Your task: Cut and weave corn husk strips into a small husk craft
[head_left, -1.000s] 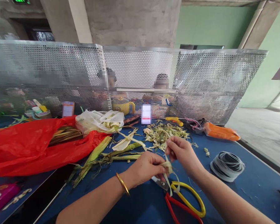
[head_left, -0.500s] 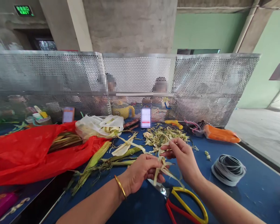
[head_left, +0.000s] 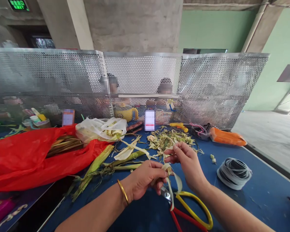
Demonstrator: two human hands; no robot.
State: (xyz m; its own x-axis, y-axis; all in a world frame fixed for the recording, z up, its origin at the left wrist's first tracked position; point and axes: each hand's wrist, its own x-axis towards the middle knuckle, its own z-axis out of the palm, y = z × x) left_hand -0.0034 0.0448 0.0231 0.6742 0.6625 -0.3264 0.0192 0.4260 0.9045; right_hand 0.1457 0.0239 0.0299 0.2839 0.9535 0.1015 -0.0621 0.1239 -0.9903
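Note:
Between both hands is a pale strip of corn husk (head_left: 169,180), its loose ends hanging in curls. My left hand (head_left: 148,178), with a gold bangle at the wrist, pinches the husk strip near its middle. Slightly higher and to the right, my right hand (head_left: 187,162) pinches the strip's upper part between thumb and fingers. Scissors (head_left: 193,206) with one yellow and one red handle lie below the hands; their blades are partly hidden by my left hand and the husk.
Husk scraps (head_left: 169,140) are heaped beyond the hands. Leafy husks (head_left: 93,170) and a red plastic bag (head_left: 21,154) lie left. A grey coil (head_left: 234,174) and an orange packet (head_left: 227,137) sit right. A phone (head_left: 149,120) stands before the perforated metal screen (head_left: 142,71).
The husk strip's loose ends hang differently, now curling down over the scissors. My left hand has turned slightly, while my right hand stays nearly in place. The whole view has shifted a little.

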